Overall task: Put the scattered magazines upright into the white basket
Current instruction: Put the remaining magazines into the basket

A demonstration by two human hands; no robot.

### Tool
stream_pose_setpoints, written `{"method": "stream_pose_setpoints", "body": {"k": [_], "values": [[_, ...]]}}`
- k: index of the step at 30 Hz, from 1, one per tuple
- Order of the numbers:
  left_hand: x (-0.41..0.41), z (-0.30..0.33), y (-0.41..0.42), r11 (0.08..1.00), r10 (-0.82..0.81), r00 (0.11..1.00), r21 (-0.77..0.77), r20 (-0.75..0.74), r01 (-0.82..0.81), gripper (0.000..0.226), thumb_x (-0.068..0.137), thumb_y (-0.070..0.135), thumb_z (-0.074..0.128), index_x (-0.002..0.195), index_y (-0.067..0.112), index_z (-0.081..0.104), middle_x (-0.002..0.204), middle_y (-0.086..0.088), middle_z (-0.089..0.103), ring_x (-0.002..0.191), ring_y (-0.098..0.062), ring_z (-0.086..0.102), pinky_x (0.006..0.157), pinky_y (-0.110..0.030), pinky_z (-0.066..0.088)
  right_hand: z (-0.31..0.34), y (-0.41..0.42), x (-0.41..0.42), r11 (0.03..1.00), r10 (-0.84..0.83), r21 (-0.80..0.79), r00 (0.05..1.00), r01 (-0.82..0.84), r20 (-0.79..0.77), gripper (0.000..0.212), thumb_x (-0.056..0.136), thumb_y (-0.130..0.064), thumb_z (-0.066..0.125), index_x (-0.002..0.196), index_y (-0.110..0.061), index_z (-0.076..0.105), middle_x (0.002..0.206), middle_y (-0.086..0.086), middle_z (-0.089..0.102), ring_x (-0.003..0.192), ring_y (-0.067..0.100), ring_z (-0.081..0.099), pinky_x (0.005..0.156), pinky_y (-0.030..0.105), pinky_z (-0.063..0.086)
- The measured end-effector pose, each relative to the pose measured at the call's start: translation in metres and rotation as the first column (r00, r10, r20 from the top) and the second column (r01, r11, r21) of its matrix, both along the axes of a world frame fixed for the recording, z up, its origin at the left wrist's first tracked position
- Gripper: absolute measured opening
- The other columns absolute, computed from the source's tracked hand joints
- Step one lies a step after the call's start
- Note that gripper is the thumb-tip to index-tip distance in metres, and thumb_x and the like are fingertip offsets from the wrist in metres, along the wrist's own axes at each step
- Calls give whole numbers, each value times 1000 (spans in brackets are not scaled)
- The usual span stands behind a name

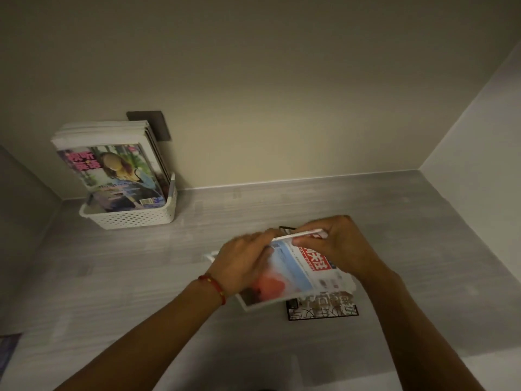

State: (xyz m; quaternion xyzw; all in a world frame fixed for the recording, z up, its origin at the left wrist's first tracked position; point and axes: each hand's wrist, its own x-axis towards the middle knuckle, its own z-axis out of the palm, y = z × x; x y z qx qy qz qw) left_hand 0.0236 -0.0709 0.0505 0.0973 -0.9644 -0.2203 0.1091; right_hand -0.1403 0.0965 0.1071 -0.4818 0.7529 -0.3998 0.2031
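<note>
At the far left edge of the worktop (pixel 112 277), a corner of one more magazine (pixel 8 348) shows, so that one is likely left to do. The basket (pixel 132 217) near the back wall already holds several magazines (pixel 112 170) upright. In the middle, both hands grip a stack (pixel 293 269), lifted and tilted: the left hand (pixel 239 266) curls over its left edge, the right hand (pixel 338 244) pinches its top edge. A black magazine (pixel 324 306) lies under the stack.
</note>
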Motion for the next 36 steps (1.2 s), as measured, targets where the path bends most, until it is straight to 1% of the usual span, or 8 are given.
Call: {"method": "stream_pose_setpoints", "body": {"k": [3,7,10,15,19,24,31,36], "values": [[26,-4,-19,937,118,991,336,-58,-92,23,103,39,41,123,35,52,100,6,73,86,-9,71,72,-37,60,4,-30,11,996,-19,-81,996,27,92,15,83,-41,73,97,-36,72,81,-13,76,67,9,74,58,26,61],[64,-5,-53,781,352,926,588,-135,-212,18,102,33,48,117,34,59,105,11,72,93,-6,71,72,-31,62,-21,-63,12,945,-277,-161,959,284,63,28,92,-45,60,116,-32,66,97,-21,71,87,-6,68,73,11,55],[91,1,-83,625,486,867,736,-106,-260,21,100,30,53,120,32,60,111,14,71,100,-8,71,72,-25,61,-57,-92,24,884,-412,-43,820,466,398,38,98,-50,49,127,-28,57,121,-6,64,111,10,62,98,35,51],[127,17,-135,507,572,819,804,-44,-310,24,99,30,54,122,28,60,113,8,73,102,-18,72,75,-34,63,-92,-152,95,996,-94,80,641,50,762,51,91,-59,54,133,-30,55,126,-1,67,112,21,66,91,42,55],[158,28,-181,416,630,777,844,1,-338,30,98,26,55,128,24,57,124,-1,69,109,-27,68,86,-54,59,-80,-204,134,998,11,-50,783,26,623,28,98,-33,56,126,-33,58,121,-17,67,110,9,66,78,26,60],[189,38,-247,421,733,675,834,-82,-356,16,100,34,51,111,34,63,114,17,70,105,-7,67,87,-36,56,-40,-283,143,996,-43,-71,977,59,210,17,93,-26,65,106,-17,72,103,-9,75,86,7,71,69,21,55],[198,59,-340,586,757,614,648,-225,-485,23,97,35,56,91,55,67,95,32,70,90,4,69,71,-13,55,-5,-389,141,982,-116,-159,988,98,-104,21,95,-26,61,101,-8,71,126,-1,68,85,11,72,62,15,57],[192,30,-375,512,778,612,710,-145,-483,17,97,30,58,90,36,72,93,8,76,89,-12,73,86,-39,59,-24,-427,137,990,-134,-59,987,130,-83,32,98,-36,54,110,-11,70,130,2,66,101,21,72,67,10,54]]}}
